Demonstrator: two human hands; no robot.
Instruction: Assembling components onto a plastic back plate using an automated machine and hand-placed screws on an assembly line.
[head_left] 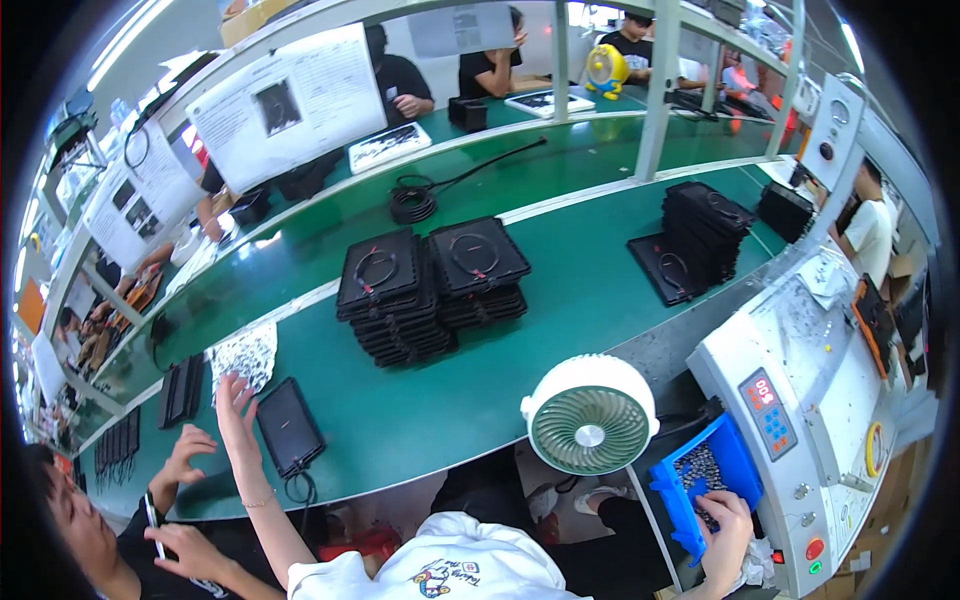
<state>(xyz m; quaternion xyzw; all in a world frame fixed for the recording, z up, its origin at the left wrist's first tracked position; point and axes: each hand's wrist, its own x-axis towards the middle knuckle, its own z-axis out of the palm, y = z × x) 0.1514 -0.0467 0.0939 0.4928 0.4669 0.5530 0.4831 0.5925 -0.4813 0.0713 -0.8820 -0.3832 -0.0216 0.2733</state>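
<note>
My left hand (236, 400) is stretched over the workbench, fingers extended and apart, with nothing visible in it. It is beside a crumpled white sheet (246, 356) speckled with dark bits. Just right of that hand lies a flat black rectangular case (291, 428) with a cable at its lower end. On the right, my right hand (728, 518) dips into a blue bin (668, 494) of small metal screws (697, 466). Its fingers curl down together at the screws; whatever they pinch is hidden.
Stacked black cases (385, 310) stand mid-bench, with another stack (705, 235) at far right. A white fan (590, 415) stands at the near edge. A white machine (800, 400) with a keypad borders the bin. At left, a co-worker's hand (190, 455) is close to my left forearm.
</note>
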